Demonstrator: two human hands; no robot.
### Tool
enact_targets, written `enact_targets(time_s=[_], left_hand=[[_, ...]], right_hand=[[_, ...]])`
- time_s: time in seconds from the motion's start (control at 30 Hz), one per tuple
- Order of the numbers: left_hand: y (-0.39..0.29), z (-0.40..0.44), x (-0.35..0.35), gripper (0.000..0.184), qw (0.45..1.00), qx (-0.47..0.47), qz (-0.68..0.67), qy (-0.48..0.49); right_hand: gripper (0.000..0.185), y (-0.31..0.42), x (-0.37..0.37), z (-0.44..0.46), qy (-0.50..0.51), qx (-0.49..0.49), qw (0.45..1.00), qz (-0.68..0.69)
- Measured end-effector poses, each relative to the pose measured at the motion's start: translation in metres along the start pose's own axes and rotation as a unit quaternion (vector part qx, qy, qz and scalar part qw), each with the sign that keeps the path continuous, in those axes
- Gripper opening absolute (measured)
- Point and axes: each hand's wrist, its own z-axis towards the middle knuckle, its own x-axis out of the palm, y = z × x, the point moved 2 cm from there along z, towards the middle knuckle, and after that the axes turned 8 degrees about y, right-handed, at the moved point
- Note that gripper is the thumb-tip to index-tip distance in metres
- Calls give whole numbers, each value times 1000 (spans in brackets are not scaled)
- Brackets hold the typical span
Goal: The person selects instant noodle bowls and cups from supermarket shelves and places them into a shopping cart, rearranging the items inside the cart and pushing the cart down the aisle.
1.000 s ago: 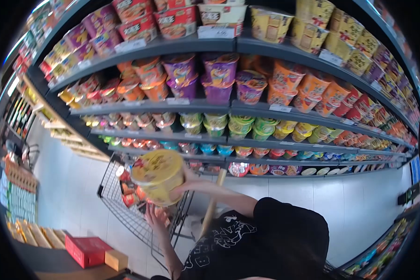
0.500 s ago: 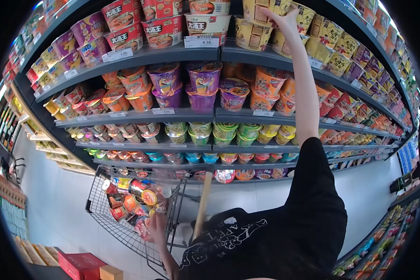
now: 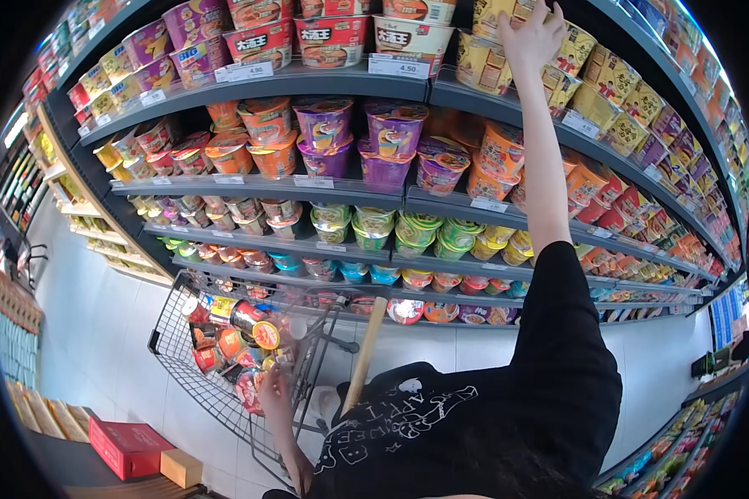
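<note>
Massive shelf unit of instant noodles up front, with a wire cart standing beside it, loaded with a jumble of cups. The yellow tub sits stacked on another yellow one, high on the shelf. The right hand is right at it, open, fingers splayed. Left hand hangs near a red cup; too blurry to tell if it's gripping.

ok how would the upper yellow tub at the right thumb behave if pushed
The upper yellow tub seems to rest on another tub, so a sideways push could topple it. Its visible wall looks undented, suggesting fairly stiff packaging. Its rounded side might let it roll if tipped.
</note>
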Motion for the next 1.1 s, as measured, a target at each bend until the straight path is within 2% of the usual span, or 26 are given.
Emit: enact_targets(time_s=[0.07, 0.1, 0.17, 0.27, 0.3, 0.37, 0.5, 0.57, 0.63, 0.7, 0.73, 0.8, 0.83, 0.9, 1.1], left_hand=[[-6, -1, -2, 27, 1000, -2, 21, -1], [-9, -1, -2, 27, 999, -2, 43, 2], [-4, -1, -3, 25, 999, 6, 50, 3], [-10, -5, -10, 23, 998, 0, 56, 8], [-12, -6, -11, 22, 998, -11, 55, 13], [2, -6, -15, 21, 998, -16, 61, 3], [2, -8, -18, 23, 999, -29, 44, 8], [13, -7, -17, 23, 996, -27, 85, 16], [16, -7, -15, 23, 997, -23, 75, 22], [7, -9, -17, 25, 995, -51, 74, 52], [4, -9, -19, 25, 995, -51, 73, 53], [0, -9, -20, 27, 994, -49, 90, 46], [-4, -8, -22, 27, 994, -51, 87, 45], [-9, -7, -25, 28, 994, -60, 84, 36], [5, -6, -19, 30, 993, -47, 96, 54]], right_hand=[[60, 18, 2, 4, -34, -89, 989, -110], [60, 24, 2, 9, -34, -89, 990, -107], [60, 35, 3, 21, 180, -10, 976, -123], [55, -10, 54, 41, 212, 26, 972, -94], [55, -25, 64, 43, 213, 21, 973, -90], [54, -48, 75, 46, 123, -137, 983, -25], [49, -65, 70, 55, 82, -98, 992, -23], [52, -28, 47, 43, 7, -197, 966, -170], [54, -10, 42, 38, 7, -212, 966, -151], [51, -14, 50, 40, 134, -123, 967, -180], [51, -19, 54, 44, 134, -124, 966, -180], [44, -37, 61, 57, 168, -121, 976, -68], [44, -39, 59, 58, 168, -124, 976, -67], [39, -46, 55, 56, 171, -126, 975, 64], [37, -46, 53, 47, 151, -113, 974, 129]])
